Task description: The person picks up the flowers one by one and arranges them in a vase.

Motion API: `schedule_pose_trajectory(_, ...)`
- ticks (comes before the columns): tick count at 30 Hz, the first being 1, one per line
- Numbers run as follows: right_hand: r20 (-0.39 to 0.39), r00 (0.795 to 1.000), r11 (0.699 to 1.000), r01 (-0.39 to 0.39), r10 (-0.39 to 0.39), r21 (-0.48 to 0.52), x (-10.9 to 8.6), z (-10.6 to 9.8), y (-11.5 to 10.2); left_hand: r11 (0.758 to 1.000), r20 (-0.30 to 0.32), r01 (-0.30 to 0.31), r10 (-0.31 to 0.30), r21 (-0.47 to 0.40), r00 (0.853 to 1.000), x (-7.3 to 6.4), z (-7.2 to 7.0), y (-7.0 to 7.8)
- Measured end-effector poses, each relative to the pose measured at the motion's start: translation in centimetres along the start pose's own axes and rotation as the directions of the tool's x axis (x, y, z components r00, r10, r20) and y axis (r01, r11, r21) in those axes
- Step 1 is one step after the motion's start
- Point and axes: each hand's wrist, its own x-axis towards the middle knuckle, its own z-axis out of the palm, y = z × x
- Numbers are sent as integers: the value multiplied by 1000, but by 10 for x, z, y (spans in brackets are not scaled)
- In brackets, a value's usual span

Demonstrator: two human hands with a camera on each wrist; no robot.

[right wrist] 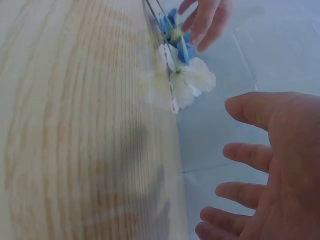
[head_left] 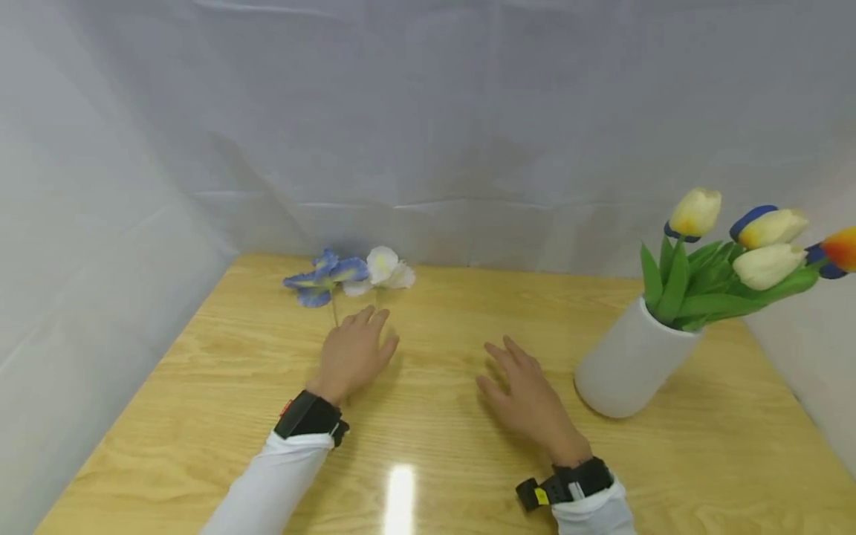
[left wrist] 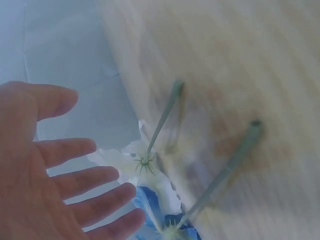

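Note:
Two artificial flowers lie at the table's back left: a blue flower [head_left: 326, 279] and a white flower [head_left: 384, 269] beside it. In the left wrist view their green stems [left wrist: 220, 175] point away from the blooms across the wood. My left hand [head_left: 353, 352] hovers over the stems with its fingers spread, holding nothing. Further right, my right hand [head_left: 528, 394] is held over the table, fingers apart and nothing in it. The nearest thing to it is a white vase [head_left: 631, 364], tilted in the head view, filled with tulips [head_left: 769, 266] in cream and orange with green leaves.
The light wooden table [head_left: 441, 416] ends at the back against a pale grey cloth backdrop [head_left: 428, 134]. Similar cloth hangs along the left and right sides. Each wrist wears a black strap [head_left: 309, 416] with a small camera.

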Motion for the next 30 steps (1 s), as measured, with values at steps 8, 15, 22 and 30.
schedule_pose_trajectory(8,7,1000,999,-18,18,31,-4,-2,2,997,38,70,-70,-18,997,27,9,-14)
schedule_pose_trajectory(15,16,999,999,-29,28,36,-7,-3,5,986,5,160,-160,-49,987,49,9,-18)
schedule_pose_trajectory(22,13,1000,998,-27,26,48,-11,-3,0,973,5,229,-229,-35,973,60,10,-31)
schedule_pose_trajectory(30,22,999,998,-32,30,61,-11,-2,-9,961,0,271,-271,-54,963,60,9,-39)
